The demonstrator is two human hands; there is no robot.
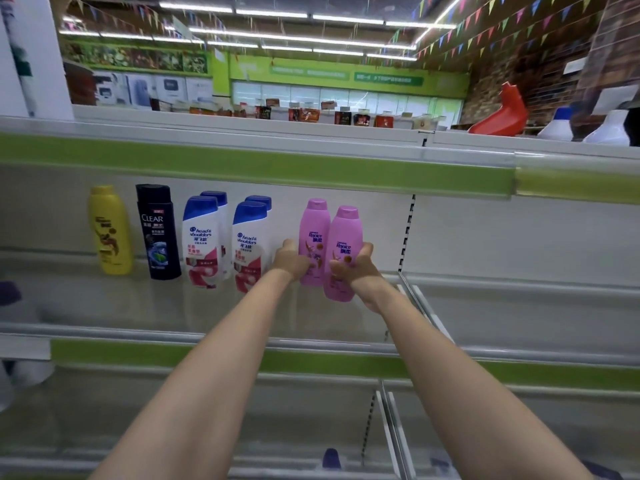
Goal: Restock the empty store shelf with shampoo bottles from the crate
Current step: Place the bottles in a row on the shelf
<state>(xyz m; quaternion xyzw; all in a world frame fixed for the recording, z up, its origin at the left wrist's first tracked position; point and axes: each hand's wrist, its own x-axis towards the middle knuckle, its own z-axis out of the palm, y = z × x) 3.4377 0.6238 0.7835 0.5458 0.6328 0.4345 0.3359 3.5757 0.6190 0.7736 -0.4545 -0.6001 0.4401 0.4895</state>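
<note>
While both hands reach deep onto the shelf (221, 306), each has its grip wrapped round the lower body of a pink Rejoice shampoo bottle: the left hand (292, 263) holds the rear pink Rejoice bottle (313, 230), the right hand (353, 268) holds the front pink Rejoice bottle (344, 244). The two bottles stand upright and just beside each other, possibly touching, at the right end of the row, near the upright divider at the shelf's right edge. Whether their bases already sit on the shelf I cannot tell, since the hands hide them.

The main risk, as I judge it, is a knock-on fall. The left hand sits just beside the nearer Head & Shoulders bottle (249, 244); a careless pull back of that wrist could tip it, and it stands in a tight row with the second Head & Shoulders pair (202, 240), the black Clear bottle (157, 233) and the yellow bottle (110, 230). Tall, narrow bottles topple easily. Letting go before both bases rest flat could also let the front bottle lean towards the shelf's front edge. The crate is not in view.
</note>
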